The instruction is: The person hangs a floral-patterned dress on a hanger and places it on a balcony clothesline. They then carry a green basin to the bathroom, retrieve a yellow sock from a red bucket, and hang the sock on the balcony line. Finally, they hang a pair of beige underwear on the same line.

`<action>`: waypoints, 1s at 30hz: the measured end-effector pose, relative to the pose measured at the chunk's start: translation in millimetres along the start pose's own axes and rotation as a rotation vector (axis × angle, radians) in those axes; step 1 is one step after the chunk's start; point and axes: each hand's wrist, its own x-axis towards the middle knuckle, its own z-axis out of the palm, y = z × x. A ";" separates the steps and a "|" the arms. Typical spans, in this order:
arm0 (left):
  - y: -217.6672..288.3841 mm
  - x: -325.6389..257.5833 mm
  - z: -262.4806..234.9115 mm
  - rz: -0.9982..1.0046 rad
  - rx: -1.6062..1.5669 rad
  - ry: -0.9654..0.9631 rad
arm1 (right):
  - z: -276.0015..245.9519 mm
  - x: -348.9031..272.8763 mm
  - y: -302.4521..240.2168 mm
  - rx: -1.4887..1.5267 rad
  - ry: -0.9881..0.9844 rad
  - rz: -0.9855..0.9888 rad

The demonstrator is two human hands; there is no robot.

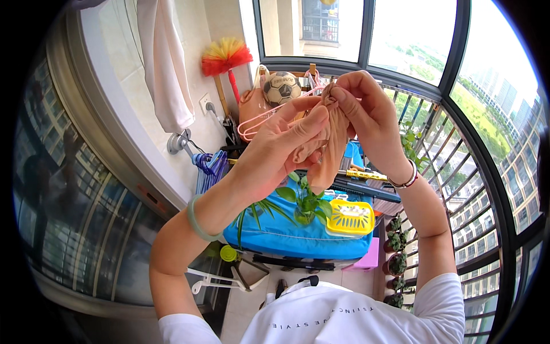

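Both my hands are raised in front of me with a thin, sheer beige nylon sock [329, 163] between them. My left hand [281, 143] pinches its gathered fabric between thumb and fingers on the left side. At the bunched upper end, my right hand [369, 112] grips the cloth with thumb and curled fingers. The lower part of the sock hangs loose below the hands, above a leafy green plant [306, 200]. Parts of the fabric inside the left fingers are hidden.
Below stands a blue-covered surface [281, 235] with a yellow soap dish [349, 218]. Behind are a football [282, 88], pink hangers [247, 129] and a red-yellow duster [227, 57]. Purple hangers [211, 169] hang at left. Railings [458, 189] and potted plants [395, 264] line the right.
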 end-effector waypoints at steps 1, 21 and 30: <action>0.3 -1.1 0.9 0.001 0.071 0.053 | 0.6 0.0 3.0 -0.037 -0.003 -0.028; -1.6 -20.4 -57.4 0.033 -0.115 0.200 | -10.4 -6.4 1.5 0.500 0.053 0.314; 6.3 -15.0 -23.5 0.082 0.225 0.226 | -7.8 -6.8 10.8 0.493 -0.022 0.348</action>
